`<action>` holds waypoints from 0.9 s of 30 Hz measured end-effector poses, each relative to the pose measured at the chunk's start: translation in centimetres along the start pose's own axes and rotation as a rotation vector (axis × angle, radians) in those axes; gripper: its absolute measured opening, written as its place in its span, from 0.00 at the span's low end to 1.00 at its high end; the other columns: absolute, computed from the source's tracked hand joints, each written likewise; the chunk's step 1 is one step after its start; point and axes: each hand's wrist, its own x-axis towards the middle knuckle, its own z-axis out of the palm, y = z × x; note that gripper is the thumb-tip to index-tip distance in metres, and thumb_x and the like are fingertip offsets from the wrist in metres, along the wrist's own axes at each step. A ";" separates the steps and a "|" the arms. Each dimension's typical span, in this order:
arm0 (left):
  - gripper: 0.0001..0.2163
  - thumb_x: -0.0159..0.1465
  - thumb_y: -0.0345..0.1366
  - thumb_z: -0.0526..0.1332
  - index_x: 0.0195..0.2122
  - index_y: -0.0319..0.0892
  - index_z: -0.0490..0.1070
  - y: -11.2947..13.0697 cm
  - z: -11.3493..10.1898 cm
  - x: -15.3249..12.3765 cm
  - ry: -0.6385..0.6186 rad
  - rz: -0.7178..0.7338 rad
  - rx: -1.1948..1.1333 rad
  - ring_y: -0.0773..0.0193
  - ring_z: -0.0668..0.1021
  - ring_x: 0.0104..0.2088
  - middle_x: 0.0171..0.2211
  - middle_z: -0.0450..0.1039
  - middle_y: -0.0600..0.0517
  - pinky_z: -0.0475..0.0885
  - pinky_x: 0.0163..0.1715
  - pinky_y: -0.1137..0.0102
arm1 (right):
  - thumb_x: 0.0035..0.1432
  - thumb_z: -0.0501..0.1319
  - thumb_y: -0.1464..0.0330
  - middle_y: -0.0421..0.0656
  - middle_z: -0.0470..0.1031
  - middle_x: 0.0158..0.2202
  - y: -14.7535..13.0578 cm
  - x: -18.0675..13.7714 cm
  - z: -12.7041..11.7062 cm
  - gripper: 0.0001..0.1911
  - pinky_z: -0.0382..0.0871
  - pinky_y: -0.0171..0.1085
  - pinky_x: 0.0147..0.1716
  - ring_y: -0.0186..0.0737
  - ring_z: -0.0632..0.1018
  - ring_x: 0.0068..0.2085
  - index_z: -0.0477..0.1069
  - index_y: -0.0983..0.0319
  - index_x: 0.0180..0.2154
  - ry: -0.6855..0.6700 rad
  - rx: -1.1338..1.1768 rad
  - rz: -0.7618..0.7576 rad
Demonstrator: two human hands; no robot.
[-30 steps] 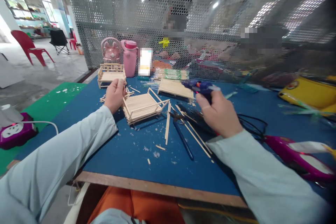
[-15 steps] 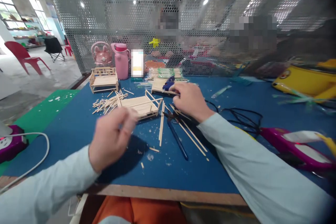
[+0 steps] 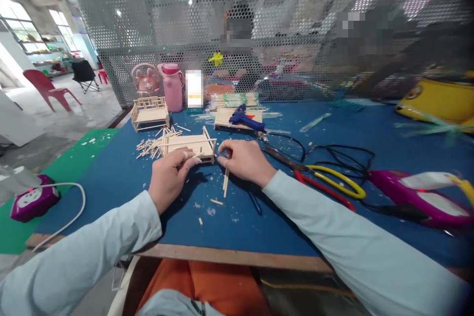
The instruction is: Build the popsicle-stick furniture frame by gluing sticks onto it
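A small bench built of thin wooden sticks stands on the blue table top. My left hand rests in front of it, fingers curled and pinching its front rail. My right hand is at the bench's right front corner, thumb and forefinger closed against it. A loose stick lies on the table under that hand. The blue glue gun lies unheld on a flat stick panel behind.
A finished stick bench, loose sticks and two pink bottles stand at the back left. Cutters with yellow and red handles and black cables lie right. A purple power strip sits left. People sit behind a mesh screen.
My right hand put the glue gun down on the stick panel and came back to the bench. My left hand swung toward me, then returned to the bench's front.
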 end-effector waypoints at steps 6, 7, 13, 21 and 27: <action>0.09 0.59 0.40 0.60 0.31 0.42 0.76 0.1 0.1 0.3 0.084 0.124 0.095 0.67 0.79 0.28 0.28 0.79 0.52 0.70 0.27 0.76 | 0.54 0.56 0.64 0.40 0.71 0.23 0.0 -1.1 -0.8 0.10 0.53 0.40 0.36 0.36 0.67 0.27 0.72 0.62 0.30 0.571 -0.109 -0.468; 0.09 0.59 0.41 0.60 0.31 0.42 0.76 0.2 0.1 0.3 0.081 0.149 0.096 0.68 0.78 0.27 0.27 0.79 0.51 0.69 0.26 0.77 | 0.55 0.56 0.64 0.40 0.71 0.22 -0.1 -1.2 -0.8 0.10 0.52 0.40 0.36 0.35 0.66 0.27 0.72 0.61 0.30 0.590 -0.148 -0.567; 0.09 0.60 0.39 0.60 0.29 0.41 0.76 0.9 -0.1 0.1 0.020 0.102 0.005 0.71 0.75 0.24 0.24 0.76 0.53 0.67 0.26 0.77 | 0.59 0.55 0.65 0.38 0.71 0.23 -0.6 -1.2 -0.4 0.11 0.50 0.39 0.36 0.34 0.64 0.27 0.72 0.59 0.28 0.606 -0.220 -0.666; 0.08 0.60 0.39 0.59 0.30 0.42 0.76 1.3 -0.4 -0.1 -0.001 0.036 -0.065 0.71 0.72 0.23 0.23 0.74 0.54 0.66 0.26 0.77 | 0.59 0.54 0.65 0.39 0.74 0.26 -1.2 -1.6 -0.1 0.10 0.49 0.41 0.39 0.35 0.66 0.30 0.71 0.58 0.28 0.550 -0.204 -0.661; 0.08 0.59 0.39 0.60 0.31 0.43 0.76 1.1 -0.5 -0.1 -0.005 0.028 -0.107 0.70 0.74 0.24 0.25 0.76 0.53 0.67 0.27 0.76 | 0.57 0.56 0.67 0.37 0.76 0.29 -1.5 -2.1 -0.2 0.08 0.48 0.42 0.42 0.34 0.69 0.31 0.72 0.56 0.28 0.620 -0.234 -0.653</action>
